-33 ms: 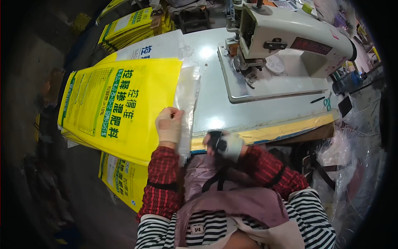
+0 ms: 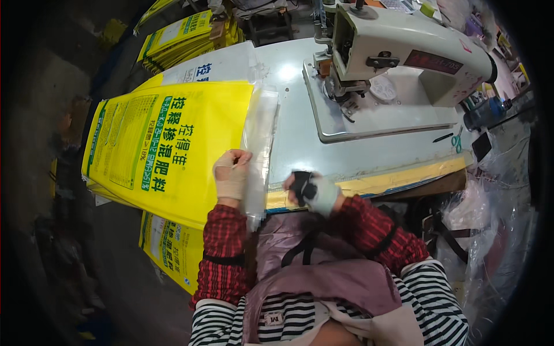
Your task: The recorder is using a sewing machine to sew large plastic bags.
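A yellow printed plastic bag (image 2: 133, 138) lies on top of a stack at the left of the table, with a clear plastic liner (image 2: 258, 127) sticking out along its right edge. My left hand (image 2: 232, 173), wrapped in a beige covering, is closed at that edge, its curled fingers gripping the bag beside the liner. Over the table's front edge, apart from the bags, is my right hand (image 2: 314, 191) in a pale covering. Its fingers are curled around or against a black object (image 2: 302, 187), too blurred to name.
A white sewing machine (image 2: 398, 57) stands on the light table (image 2: 291, 115) at the right. Green-handled scissors (image 2: 457, 140) and a dark pen-like stick (image 2: 442, 138) lie near its base. More yellow bags (image 2: 179, 37) are stacked at the far left. Clear plastic (image 2: 467, 213) hangs at the right.
My left hand has shifted slightly left along the bag's edge. My right hand has moved slightly and shows less blur.
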Motion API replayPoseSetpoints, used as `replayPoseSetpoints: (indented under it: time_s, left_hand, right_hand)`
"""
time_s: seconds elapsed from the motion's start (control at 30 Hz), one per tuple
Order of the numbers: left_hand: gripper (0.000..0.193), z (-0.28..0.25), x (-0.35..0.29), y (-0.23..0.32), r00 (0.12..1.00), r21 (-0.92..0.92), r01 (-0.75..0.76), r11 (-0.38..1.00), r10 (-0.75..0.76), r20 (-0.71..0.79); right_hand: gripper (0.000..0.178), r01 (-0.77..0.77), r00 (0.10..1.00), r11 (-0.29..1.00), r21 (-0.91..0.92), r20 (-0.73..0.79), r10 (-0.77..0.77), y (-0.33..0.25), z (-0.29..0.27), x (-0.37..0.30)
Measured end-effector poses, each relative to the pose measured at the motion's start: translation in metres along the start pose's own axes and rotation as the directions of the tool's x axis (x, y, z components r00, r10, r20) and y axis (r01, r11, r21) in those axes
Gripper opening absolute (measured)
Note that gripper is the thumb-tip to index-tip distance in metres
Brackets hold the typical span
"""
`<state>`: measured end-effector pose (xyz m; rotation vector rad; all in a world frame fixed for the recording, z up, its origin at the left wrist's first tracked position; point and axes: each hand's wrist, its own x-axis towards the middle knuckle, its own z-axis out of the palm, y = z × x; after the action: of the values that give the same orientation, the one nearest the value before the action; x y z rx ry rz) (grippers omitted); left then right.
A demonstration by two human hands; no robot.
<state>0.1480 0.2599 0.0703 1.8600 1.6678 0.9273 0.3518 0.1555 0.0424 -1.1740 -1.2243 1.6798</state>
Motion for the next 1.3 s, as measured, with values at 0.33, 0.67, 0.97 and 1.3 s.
replayPoseSetpoints:
  time_s: [0.33, 0.67, 0.97, 1.3]
  left_hand:
    - [0.020, -0.041, 0.005, -0.004, 0.995, -0.144, -0.061, 0.988, 0.049, -0.086]
    - [0.015, -0.067, -0.019, 0.031, 0.933, -0.769, 0.063, 0.636, -0.312, -0.182]
    - [0.015, -0.120, -0.123, 0.078, 0.991, 0.161, -0.117, 0.980, 0.126, -0.047]
    - [0.013, -0.140, -0.148, 0.056, 0.924, 0.208, -0.206, 0.956, 0.260, -0.280]
  right_hand:
    - [0.016, 0.285, 0.863, 0.892, -0.350, -0.310, -0.398, 0.001, 0.024, 0.100]
    - [0.026, 0.422, 0.544, 0.557, -0.716, -0.291, -0.787, -0.052, 0.043, 0.015]
    - [0.036, 0.143, 0.938, 0.523, -0.840, -0.053, -0.342, -0.094, 0.034, 0.029]
    - [0.031, 0.222, 0.370, 0.575, -0.787, -0.478, -0.797, -0.086, -0.021, 0.007]
